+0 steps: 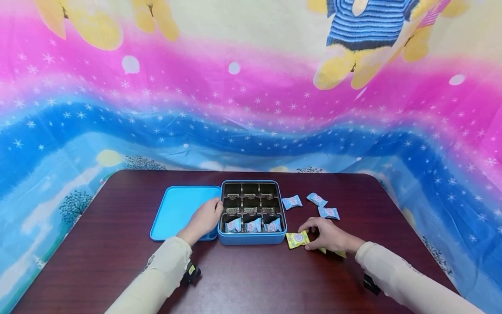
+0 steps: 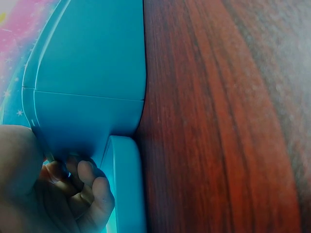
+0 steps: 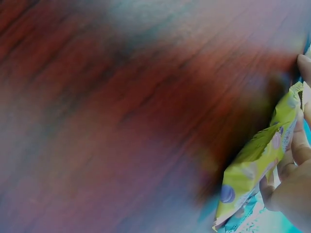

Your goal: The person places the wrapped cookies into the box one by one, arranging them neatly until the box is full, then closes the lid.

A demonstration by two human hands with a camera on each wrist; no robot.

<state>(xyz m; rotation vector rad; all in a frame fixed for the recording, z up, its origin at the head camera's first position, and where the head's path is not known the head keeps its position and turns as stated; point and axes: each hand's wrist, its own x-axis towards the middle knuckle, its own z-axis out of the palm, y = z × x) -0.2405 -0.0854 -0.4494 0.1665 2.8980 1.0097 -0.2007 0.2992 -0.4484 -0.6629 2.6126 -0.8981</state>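
Note:
A blue box (image 1: 252, 238) with a dark divided tray (image 1: 251, 190) stands mid-table. Its front row holds three blue-wrapped candies (image 1: 252, 225). My left hand (image 1: 204, 218) grips the box's left wall, fingers curled at its rim; in the left wrist view the fingers (image 2: 87, 189) bend against the blue side. Right of the box, my right hand (image 1: 327, 235) has thumb and index finger at opposite edges of a yellow-wrapped candy (image 1: 297, 238) on the table. More yellow wrappers (image 1: 340, 253) show partly beneath that hand. Yellow wrapping (image 3: 250, 167) also fills the right wrist view's lower right.
Left of the box lies a blue lid (image 1: 176, 209), touching or nearly touching it. Three blue-wrapped candies (image 1: 292, 202) lie loose on the table (image 1: 251, 279) to the box's right. A printed cloth (image 1: 251, 109) hangs behind the table's far edge.

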